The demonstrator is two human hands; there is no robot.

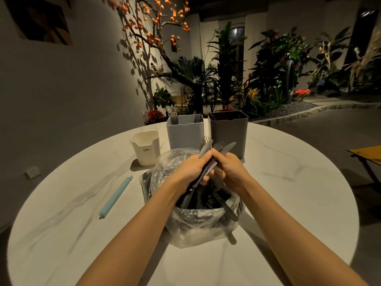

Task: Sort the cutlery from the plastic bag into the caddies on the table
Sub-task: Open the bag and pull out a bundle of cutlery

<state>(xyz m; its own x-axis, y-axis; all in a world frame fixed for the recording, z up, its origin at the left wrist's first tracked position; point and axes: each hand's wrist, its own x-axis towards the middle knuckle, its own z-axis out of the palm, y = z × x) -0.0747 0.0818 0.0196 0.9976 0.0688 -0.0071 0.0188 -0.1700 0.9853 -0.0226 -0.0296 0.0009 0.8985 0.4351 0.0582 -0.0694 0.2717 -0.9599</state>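
A clear plastic bag (198,223) full of dark cutlery sits in the middle of the round table. Above its mouth my left hand (193,168) grips a bundle of dark cutlery (218,148), forks and knives fanning upward. My right hand (228,168) pinches pieces of the same bundle from the right. Behind the bag stand three caddies: a small cream one (146,148) at the left, a light grey one (184,131) with two forks standing in it, and a dark grey one (228,131) at the right.
A light blue bag clip (115,198) lies on the white marble table (288,182) left of the bag. A small white object (32,171) rests near the table's left edge. Plants line the wall behind, and a wooden stool (367,155) stands at the right.
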